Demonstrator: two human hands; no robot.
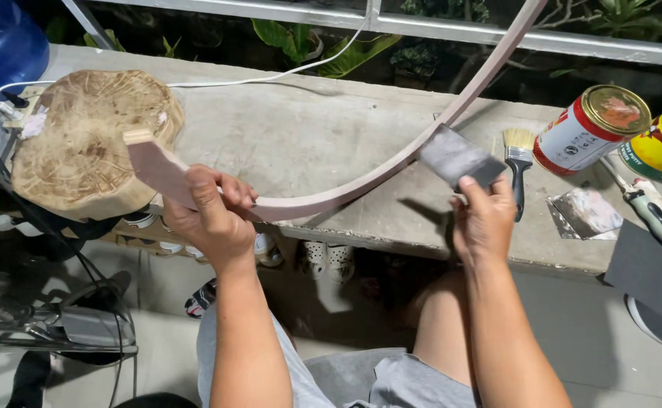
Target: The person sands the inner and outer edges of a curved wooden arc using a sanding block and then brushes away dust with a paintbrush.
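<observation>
Across the frame centre, the curved wood strip [323,202] looks light, stiff, slightly springy. Left hand [210,219] wraps its lower-left end; right hand [484,219] pinches sandpaper [458,159] beside it.

Before me a concrete counter [308,136], metal railing [452,30] with leafy plants [346,49] behind, pale tiled floor [588,332] below

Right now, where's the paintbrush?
In the head view, the paintbrush lies on the concrete ledge at the right, just beyond the right hand holding the sandpaper, with the red and white can lying to its right.
</observation>
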